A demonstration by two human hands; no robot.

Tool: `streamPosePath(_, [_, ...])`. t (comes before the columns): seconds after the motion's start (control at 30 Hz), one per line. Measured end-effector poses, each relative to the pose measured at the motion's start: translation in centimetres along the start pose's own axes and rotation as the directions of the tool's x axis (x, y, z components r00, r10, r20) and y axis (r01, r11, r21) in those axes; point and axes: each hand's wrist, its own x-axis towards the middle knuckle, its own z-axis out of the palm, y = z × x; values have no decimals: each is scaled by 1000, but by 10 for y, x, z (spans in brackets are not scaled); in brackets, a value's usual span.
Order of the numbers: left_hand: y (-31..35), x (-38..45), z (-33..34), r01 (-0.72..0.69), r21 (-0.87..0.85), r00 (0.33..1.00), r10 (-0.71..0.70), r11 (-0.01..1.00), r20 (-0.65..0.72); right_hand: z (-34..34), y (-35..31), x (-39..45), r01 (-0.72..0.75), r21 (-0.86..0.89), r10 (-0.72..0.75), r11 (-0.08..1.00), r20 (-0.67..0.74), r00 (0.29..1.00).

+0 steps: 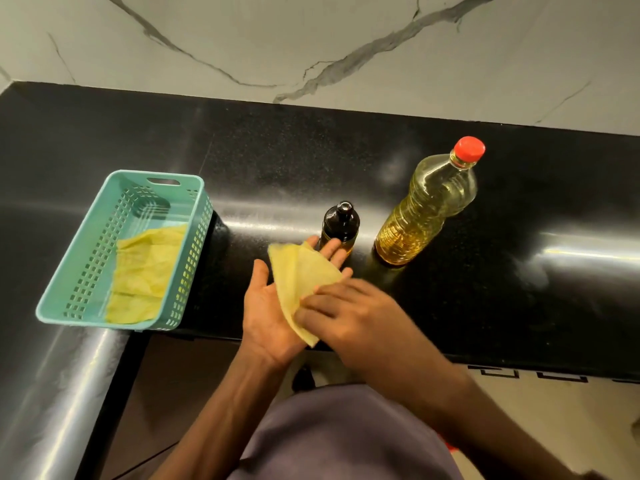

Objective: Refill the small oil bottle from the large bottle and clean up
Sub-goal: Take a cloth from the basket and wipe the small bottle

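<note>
A small dark oil bottle [340,221] with a black cap stands on the black counter [277,161]. To its right stands the large clear bottle [429,206] of yellow oil, its red cap on. In front of the small bottle my left hand [273,306] lies palm up and flat, with a folded yellow cloth [301,282] resting across it. My right hand [349,313] presses down on the cloth's near right part with its fingers.
A teal perforated basket [62,299] sits at the counter's left front corner, with another yellow cloth [145,275] lying inside it. A marble wall [311,46] backs the counter. The counter's front edge runs just under my hands.
</note>
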Motion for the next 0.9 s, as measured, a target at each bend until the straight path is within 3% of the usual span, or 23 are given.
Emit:
streamPosePath(0.1, [-5, 6, 1, -28, -64, 997, 32, 998, 75, 6, 1, -18, -83, 84, 82, 993, 8, 997])
streamPosePath(0.17, [-9, 7, 3, -39, -77, 988, 49, 996, 145, 4, 1, -24, -244, 296, 270, 924, -51, 961])
streamPosePath(0.2, [-10, 6, 3, -49, -70, 984, 60, 996, 169, 4, 2, -25, -344, 447, 420, 826, -80, 904])
streamPosePath(0.27, [-9, 6, 4, -67, -69, 965, 82, 995, 251, 9, 4, -24, -482, 750, 726, 452, 5, 688])
streamPosePath(0.3, [-9, 8, 6, -85, -71, 956, 101, 994, 274, 11, 5, -21, -500, 844, 799, 193, 161, 579])
streamPosePath(0.33, [-9, 9, 7, -102, -74, 947, 120, 992, 300, 15, 6, -20, -467, 881, 781, -81, 347, 519])
streamPosePath(0.4, [-8, 13, 10, -127, -85, 931, 148, 988, 332, 20, 8, -19, -334, 789, 612, -516, 612, 500])
streamPosePath(0.47, [-7, 16, 13, -159, -70, 917, 174, 985, 359, 20, 7, -15, -258, 691, 510, -675, 690, 514])
streamPosePath(0.57, [-7, 15, 14, -215, -5, 917, 203, 977, 344, 22, 9, -10, -171, 693, 555, -700, 679, 480])
streamPosePath(0.63, [-7, 12, 14, -232, 14, 921, 215, 973, 324, 22, 13, -8, -128, 749, 626, -650, 624, 469])
streamPosePath(0.73, [-6, 10, 15, -195, -11, 966, 194, 981, 170, 19, 17, -6, -161, 873, 739, -460, 477, 475])
streamPosePath(0.8, [-9, 8, 14, -68, -94, 996, 73, 993, 46, 15, 18, -3, -235, 930, 787, -282, 365, 498])
streamPosePath(0.9, [-21, 1, 14, 146, -112, 988, -151, 983, -30, 8, 18, 1, -323, 943, 777, -79, 262, 573])
